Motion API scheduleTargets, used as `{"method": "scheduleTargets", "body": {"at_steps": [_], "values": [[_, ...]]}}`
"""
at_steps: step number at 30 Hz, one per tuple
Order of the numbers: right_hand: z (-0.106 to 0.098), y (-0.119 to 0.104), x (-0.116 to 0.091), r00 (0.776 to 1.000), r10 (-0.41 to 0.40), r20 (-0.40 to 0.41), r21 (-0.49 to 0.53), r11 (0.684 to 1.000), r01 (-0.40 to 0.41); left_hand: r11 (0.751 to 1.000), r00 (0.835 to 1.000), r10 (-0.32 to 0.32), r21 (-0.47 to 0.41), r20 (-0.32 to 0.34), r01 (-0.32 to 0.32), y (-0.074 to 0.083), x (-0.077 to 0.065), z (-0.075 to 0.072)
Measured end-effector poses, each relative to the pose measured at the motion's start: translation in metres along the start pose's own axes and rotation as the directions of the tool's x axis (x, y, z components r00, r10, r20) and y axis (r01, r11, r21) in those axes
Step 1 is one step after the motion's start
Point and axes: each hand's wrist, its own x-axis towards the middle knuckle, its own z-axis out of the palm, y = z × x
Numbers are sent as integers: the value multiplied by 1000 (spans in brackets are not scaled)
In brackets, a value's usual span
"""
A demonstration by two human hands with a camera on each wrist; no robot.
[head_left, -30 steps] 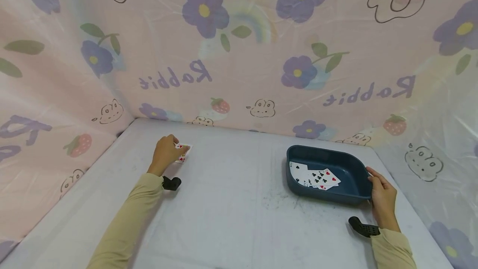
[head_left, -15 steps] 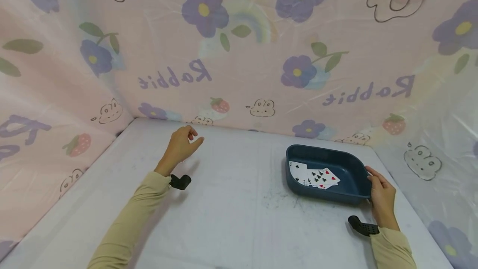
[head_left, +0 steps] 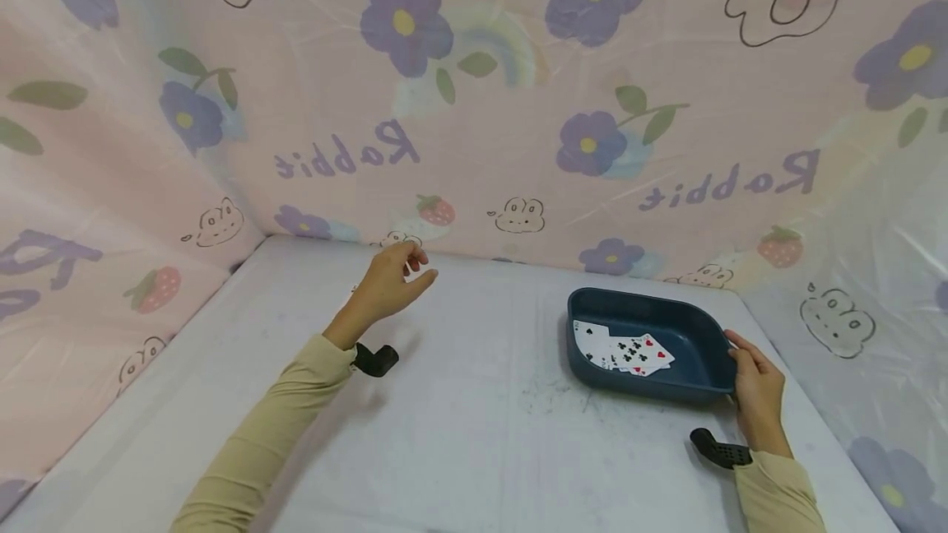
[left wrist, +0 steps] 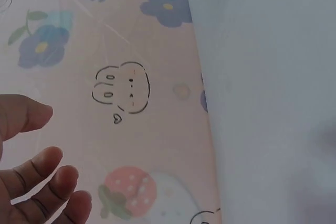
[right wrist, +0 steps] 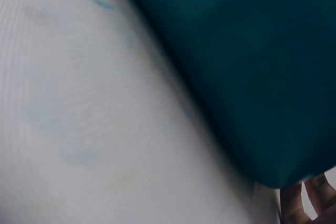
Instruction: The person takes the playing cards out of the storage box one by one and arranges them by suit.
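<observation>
My left hand [head_left: 388, 282] is raised over the left part of the table, thumb and fingers apart and loosely bent. Nothing shows between the fingertips [left wrist: 50, 156] in the left wrist view. Behind that hand, the edge of a playing card [head_left: 355, 289] peeks out, the rest of it hidden. At the right, my right hand [head_left: 759, 393] grips the end of a dark blue plastic basin [head_left: 699, 344], fingers at its rim. Several playing cards [head_left: 633, 354] lie face up and overlapping in the basin's left half, clubs and hearts among them.
A white cloth covers the table [head_left: 474, 434], with faint dark smudges in front of the basin. A pale patterned curtain [head_left: 481, 122] rises along the back and sides. Each wrist carries a black camera mount [head_left: 376, 360].
My left hand has left the red-marked playing card on the table, lifting away and moving right, its fingers loosened. My right hand and the basin have stayed put.
</observation>
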Motion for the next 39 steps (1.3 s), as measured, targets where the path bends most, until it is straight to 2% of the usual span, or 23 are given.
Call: {"method": "scheduleTargets", "body": {"at_steps": [5, 9, 15, 22, 27, 30, 33, 36, 39], "values": [[0, 0, 0, 1000, -11, -10, 0, 1000, 11, 996, 995, 85, 4, 60, -86, 10, 6, 6], [0, 0, 0, 1000, -11, -7, 3, 1000, 11, 988, 984, 135, 51, 118, -142, 17, 10, 14], [0, -1, -2, 1000, 5, 10, 4, 1000, -5, 972, 976, 131, 169, 171, -161, 32, 15, 26], [-1, 1, 0, 1000, -9, 2, 4, 1000, 9, 964, 978, 140, 204, 154, -170, 52, 24, 40], [0, 1, -1, 1000, -12, -16, 7, 1000, 13, 959, 974, 135, 223, 183, -175, 63, 28, 50], [0, 1, -1, 1000, -8, -12, 4, 1000, 9, 954, 965, 151, 222, 216, -199, 68, 30, 55], [-1, 1, -1, 1000, -9, -6, -2, 1000, 9, 947, 948, 171, 222, 270, -234, 73, 33, 61], [-1, 0, -1, 1000, -17, -5, 0, 1000, 17, 942, 928, 172, 221, 330, -253, 78, 36, 68], [-1, 1, -1, 1000, -17, -6, -4, 1000, 17, 940, 916, 160, 226, 367, -255, 84, 40, 76]]}}
